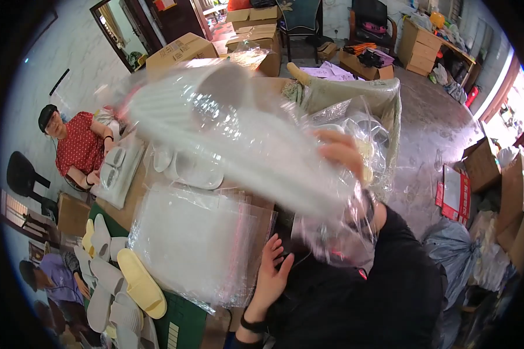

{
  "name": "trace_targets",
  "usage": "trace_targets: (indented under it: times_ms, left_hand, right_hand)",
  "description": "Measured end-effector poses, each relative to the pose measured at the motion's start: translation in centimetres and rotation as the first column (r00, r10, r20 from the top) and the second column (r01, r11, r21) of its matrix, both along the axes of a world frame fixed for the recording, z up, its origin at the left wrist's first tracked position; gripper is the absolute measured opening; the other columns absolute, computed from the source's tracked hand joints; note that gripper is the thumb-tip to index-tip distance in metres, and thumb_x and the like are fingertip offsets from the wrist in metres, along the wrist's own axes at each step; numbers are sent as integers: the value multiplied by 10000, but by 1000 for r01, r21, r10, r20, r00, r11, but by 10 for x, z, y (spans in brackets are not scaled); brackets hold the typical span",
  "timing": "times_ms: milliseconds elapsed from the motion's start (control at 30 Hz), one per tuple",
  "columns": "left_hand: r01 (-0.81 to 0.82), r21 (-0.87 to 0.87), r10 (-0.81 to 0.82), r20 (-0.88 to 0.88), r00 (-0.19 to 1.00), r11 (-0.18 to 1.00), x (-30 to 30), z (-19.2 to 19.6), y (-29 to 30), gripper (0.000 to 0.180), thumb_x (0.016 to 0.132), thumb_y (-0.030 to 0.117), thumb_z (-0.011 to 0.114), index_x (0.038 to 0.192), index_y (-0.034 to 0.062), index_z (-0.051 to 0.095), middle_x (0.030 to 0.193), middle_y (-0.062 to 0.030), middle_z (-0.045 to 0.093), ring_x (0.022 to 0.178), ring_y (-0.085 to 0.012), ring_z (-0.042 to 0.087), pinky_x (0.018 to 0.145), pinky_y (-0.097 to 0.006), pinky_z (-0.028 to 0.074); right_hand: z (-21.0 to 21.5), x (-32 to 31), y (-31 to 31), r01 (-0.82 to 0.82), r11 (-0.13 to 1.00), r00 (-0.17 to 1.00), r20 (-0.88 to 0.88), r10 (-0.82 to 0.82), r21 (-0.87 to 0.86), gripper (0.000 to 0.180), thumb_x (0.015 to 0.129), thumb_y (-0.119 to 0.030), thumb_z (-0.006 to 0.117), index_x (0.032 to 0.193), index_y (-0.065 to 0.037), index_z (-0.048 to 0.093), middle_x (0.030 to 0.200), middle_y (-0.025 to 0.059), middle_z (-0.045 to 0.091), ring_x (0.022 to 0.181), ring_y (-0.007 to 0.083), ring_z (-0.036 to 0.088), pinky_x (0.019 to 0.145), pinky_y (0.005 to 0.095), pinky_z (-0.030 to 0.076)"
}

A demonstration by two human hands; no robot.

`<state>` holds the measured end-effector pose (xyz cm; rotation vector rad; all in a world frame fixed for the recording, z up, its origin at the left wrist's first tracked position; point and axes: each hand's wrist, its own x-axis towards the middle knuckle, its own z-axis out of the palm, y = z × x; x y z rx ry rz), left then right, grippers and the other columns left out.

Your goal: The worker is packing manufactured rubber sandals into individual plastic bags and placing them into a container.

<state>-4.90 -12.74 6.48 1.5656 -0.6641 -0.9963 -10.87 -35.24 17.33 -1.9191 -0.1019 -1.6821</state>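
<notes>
Over clear bags (183, 238), my right grip (340, 154) clasps a bagged white slipper (268, 145), presumably for clearance; my left grip (273, 270) spreads empty.

Bare right hand (340, 152): raised, fingers bent in a grip, motion-blurred; details soft. Black-sleeved right arm (410, 250) reaches up-left from lower right, bare at the wrist. Bare left hand (275, 270): lower, slack, fingers loosely curled and pointing up, thumb spread rightward. Left wrist (261, 305) bare, forearm entering from bottom edge.
</notes>
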Motion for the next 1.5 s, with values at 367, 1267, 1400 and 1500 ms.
trace_targets:
  times_ms: [367,1267,1400,1500]
  left_hand:
    - [137,322,-52,-260,964,937,4,-104,-119,1140,776,528,667,1417,-72,-59,1460,-260,216,1347,-301,262,1074,-340,258]
    - [191,-100,-211,-267,940,976,10,-46,-97,223,935,260,501,834,63,522,685,-21,464,658,-97,433,600,-275,388]
    - [337,-170,-353,-71,933,926,25,-24,-88,250,941,256,507,1027,24,542,878,-57,570,826,-116,488,746,-281,418]
    - [336,-270,-368,-76,927,902,38,-5,-62,362,943,260,504,1218,25,496,1032,-86,579,968,-129,526,844,-280,423]
  right_hand:
    - [42,-56,-103,532,716,526,-486,-698,-452,367,729,51,522,1078,-63,502,1027,114,565,891,334,577,699,422,472]
    - [-143,6,-276,192,931,-102,-950,-295,-309,393,750,-14,475,1136,-84,497,1106,234,580,1056,397,541,854,454,441]
    - [-143,-4,-287,-22,887,-20,-887,-461,-460,309,784,-65,483,1089,-72,535,1022,208,599,973,390,573,807,465,465]
    - [-90,15,-214,41,836,5,-837,-547,-547,396,755,-60,576,1149,-62,532,1074,183,584,982,370,566,803,455,468]
